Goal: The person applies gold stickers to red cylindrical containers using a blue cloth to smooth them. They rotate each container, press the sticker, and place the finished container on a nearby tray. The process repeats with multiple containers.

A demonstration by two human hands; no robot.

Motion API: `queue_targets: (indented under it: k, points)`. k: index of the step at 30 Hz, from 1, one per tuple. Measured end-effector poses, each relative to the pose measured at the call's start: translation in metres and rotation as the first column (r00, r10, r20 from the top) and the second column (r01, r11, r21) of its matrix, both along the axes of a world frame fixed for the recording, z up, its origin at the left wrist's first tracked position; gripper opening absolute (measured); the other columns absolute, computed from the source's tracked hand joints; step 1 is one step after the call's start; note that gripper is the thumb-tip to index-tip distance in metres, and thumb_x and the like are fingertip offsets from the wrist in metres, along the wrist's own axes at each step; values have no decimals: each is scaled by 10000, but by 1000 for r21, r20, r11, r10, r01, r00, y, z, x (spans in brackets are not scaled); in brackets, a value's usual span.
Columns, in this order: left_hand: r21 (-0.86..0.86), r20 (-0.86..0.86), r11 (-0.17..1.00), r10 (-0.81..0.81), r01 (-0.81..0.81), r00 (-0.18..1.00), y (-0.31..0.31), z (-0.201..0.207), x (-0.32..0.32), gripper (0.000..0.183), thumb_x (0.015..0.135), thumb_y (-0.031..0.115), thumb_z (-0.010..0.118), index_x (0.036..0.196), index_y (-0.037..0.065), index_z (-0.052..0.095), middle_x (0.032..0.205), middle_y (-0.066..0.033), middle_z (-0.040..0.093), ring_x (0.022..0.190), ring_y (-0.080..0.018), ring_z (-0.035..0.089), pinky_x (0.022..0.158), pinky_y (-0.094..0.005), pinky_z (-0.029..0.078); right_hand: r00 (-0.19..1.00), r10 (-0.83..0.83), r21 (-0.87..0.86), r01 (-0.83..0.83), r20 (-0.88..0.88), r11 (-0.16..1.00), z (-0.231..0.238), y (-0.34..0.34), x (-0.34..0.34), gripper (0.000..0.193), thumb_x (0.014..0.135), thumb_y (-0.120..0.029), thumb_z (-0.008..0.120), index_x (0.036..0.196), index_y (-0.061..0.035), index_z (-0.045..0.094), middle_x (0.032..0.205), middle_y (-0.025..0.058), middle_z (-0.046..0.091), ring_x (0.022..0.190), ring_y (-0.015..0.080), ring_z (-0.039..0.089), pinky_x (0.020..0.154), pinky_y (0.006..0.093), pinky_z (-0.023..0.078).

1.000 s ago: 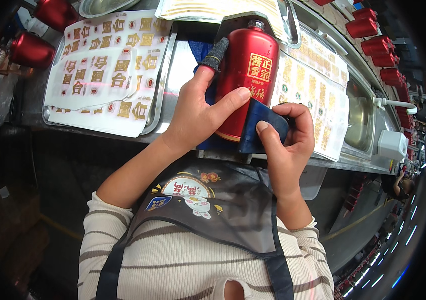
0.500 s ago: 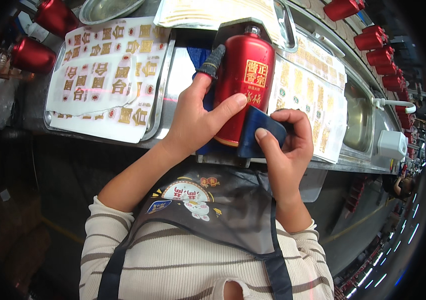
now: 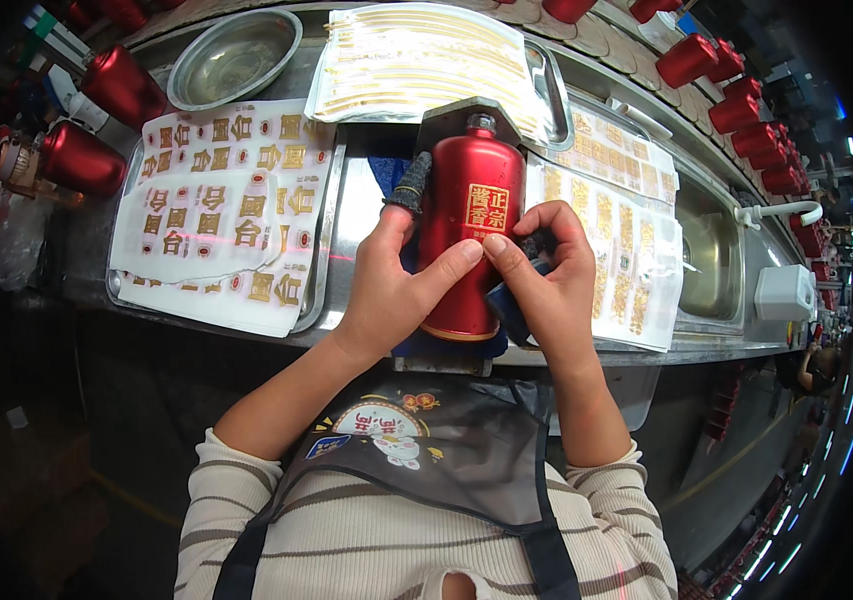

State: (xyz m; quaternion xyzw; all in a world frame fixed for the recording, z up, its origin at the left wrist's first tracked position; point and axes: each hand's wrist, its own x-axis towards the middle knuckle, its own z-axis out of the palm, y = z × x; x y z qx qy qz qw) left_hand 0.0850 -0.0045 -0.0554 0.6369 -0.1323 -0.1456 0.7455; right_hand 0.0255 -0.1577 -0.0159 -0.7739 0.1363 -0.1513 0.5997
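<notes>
Dead centre on bench, red bottle lies neck toward 12 o'clock, left hand fingers clamped on its side, right hand thumb pressing gold label, dark cloth under palm.

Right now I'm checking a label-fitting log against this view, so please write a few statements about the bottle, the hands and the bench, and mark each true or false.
1. The red bottle lies with its neck pointing away from the person. True.
2. The left hand is bare on every finger. False: a dark cover sits on its forefinger.
3. The right hand has its thumb on the bottle, just below the gold label. True.
4. The round metal bowl is full of red caps. False: it looks empty.
5. The sheet of gold stickers lies to the left of the bottle. True.
</notes>
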Motion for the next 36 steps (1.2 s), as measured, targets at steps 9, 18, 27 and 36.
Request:
queue_targets:
  k: [9,18,27,36]
  points:
    - [-6,8,999,-43,43,999,4,0,2,450,846,236,789,1122,-31,556,1035,-109,652,950,-137,613,836,-297,505,1000,-7,-15,7,-22,1000,1,1,-2,282,842,-153,779,933,-34,540,803,11,573,741,65,529,657,221,442]
    - [-93,-48,996,-15,10,999,-1,8,-1,434,865,213,773,1149,-37,560,1084,-131,667,993,-146,632,856,-301,515,999,-43,-53,43,9,998,0,4,3,245,870,-155,752,888,-33,541,792,21,584,737,74,533,660,231,443]
    - [-35,-25,999,-4,3,1000,0,-8,2,399,858,239,782,1063,-31,572,988,-103,658,898,-128,618,776,-286,512,998,-44,-88,48,44,995,-4,5,3,243,878,-152,751,892,-41,535,796,7,562,742,67,507,672,225,429]
    - [-43,-19,999,-2,1,1000,0,-3,1,397,872,224,765,1104,-33,570,1015,-109,663,921,-132,625,797,-286,509,1000,-30,-17,30,-1,999,-1,3,3,247,872,-160,746,890,-24,541,779,31,577,735,77,532,657,239,444]
